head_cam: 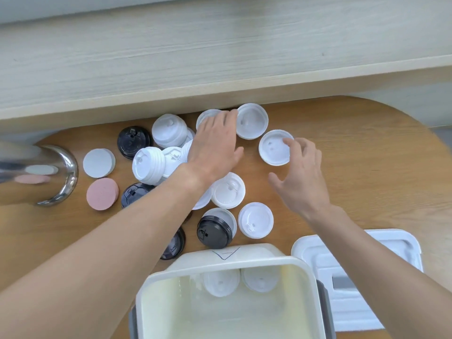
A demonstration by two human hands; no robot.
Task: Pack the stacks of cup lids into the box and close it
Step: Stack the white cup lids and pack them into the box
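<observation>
Stacks of white and black cup lids lie scattered on the wooden table. My left hand (215, 145) reaches over a white stack (206, 118) at the back, fingers straight and spread, holding nothing. My right hand (299, 177) hovers open just right of another white stack (274, 148), its fingertips at the rim. A third white stack (252, 121) stands between them at the back. The open white box (305, 267) sits at the near edge with two white stacks (221, 281) inside against its far wall. The box lid (349, 294) lies flat to the right, under my right forearm.
More white stacks (255, 220) and black stacks (214, 231) sit just beyond the box. Grey (99, 163) and pink (102, 194) discs lie at the left by a shiny metal column base (61, 174). A pale wooden shelf edge (220, 86) overhangs the back of the table.
</observation>
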